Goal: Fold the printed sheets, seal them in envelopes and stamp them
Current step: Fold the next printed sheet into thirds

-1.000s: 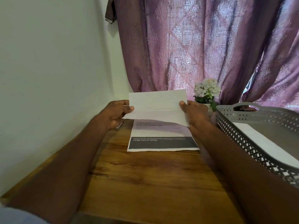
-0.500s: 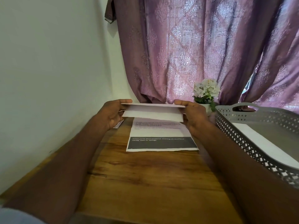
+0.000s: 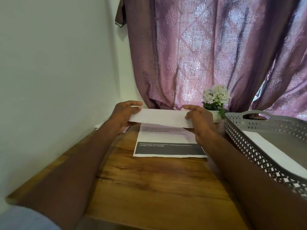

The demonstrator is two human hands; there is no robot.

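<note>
The left hand [image 3: 123, 114] and right hand [image 3: 198, 121] each hold in a pinching grip one end of the white folded sheet [image 3: 160, 117].

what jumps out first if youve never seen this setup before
Two hands, the left hand and right hand, pinch the ends of a folded white paper above the wooden table. Under it lies a printed sheet with a dark band. A grey basket sits at right, a purple curtain behind.

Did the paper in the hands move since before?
Yes. The folded paper flattened and dropped lower, toward the printed sheet on the table.
</note>
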